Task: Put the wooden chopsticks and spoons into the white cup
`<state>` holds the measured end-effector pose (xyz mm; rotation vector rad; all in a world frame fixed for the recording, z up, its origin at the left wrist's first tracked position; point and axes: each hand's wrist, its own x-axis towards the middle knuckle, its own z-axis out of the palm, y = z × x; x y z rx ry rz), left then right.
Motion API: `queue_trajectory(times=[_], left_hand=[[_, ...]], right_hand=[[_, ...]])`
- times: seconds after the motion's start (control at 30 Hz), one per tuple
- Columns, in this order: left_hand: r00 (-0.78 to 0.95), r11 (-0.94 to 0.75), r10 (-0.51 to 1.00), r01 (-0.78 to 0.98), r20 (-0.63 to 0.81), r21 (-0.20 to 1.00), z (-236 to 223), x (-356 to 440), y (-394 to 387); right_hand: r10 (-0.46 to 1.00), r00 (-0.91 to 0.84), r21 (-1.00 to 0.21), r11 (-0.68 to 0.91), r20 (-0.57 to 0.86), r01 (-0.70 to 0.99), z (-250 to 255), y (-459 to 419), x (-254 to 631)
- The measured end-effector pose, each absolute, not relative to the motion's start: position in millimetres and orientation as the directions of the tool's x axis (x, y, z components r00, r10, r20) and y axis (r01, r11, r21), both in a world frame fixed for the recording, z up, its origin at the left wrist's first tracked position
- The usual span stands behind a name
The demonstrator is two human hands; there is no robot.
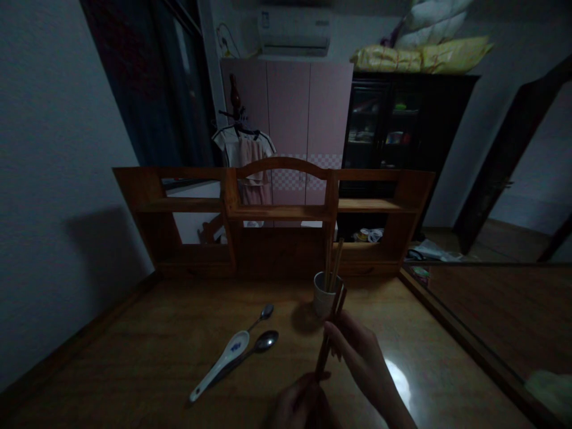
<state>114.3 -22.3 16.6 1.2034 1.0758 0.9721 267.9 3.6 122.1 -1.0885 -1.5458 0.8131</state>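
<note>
A pair of dark brown chopsticks (323,355) is held between my two hands, tilted up and away toward a cup. My left hand (300,400) is closed on their near end. Higher up, the fingers of my right hand (353,339) pinch the same pair. Just beyond, a whitish cup (322,298) stands on the table with lighter chopsticks (335,266) upright in it; the dark pair's far ends overlap the cup in view. To the left lie a white ceramic spoon (229,354) with a blue mark, a larger metal spoon (266,340) and a smaller metal spoon (267,311).
A wooden shelf unit (277,212) runs along the table's back edge, behind the cup. The wooden table (170,322) has a raised rim (447,322) on the right and a wall (53,179) at left. The room is dim, with a bright reflection on the tabletop.
</note>
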Motion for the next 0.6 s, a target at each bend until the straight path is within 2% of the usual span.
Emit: queue_trajectory(times=[0.07,0.13,0.33,0.47,0.6], left_hand=[[0.28,0.046,0.959,0.002,-0.045,0.999,23.2,112.5,-21.7],[0.279,0.042,0.96,-0.023,-0.033,0.999,22.9,113.3,-21.8],[0.21,0.145,0.972,-0.159,-0.11,0.977,3.8,119.4,-21.3],[0.187,0.177,0.971,-0.157,-0.147,0.972,1.2,115.8,-15.7],[0.129,0.089,0.99,-0.227,-0.061,0.97,-0.6,110.2,-11.3]], right_hand=[[0.926,-0.117,-0.893,0.377,0.359,0.244,133.2,3.2,267.3],[0.915,-0.169,-0.877,0.4,0.366,0.266,142.7,2.5,267.6],[0.854,-0.311,-0.783,0.512,0.417,0.353,156.9,-1.0,267.1],[0.834,-0.343,-0.75,0.543,0.432,0.377,158.6,-2.5,264.8],[0.827,-0.326,-0.724,0.56,0.459,0.402,159.2,1.5,264.4]])
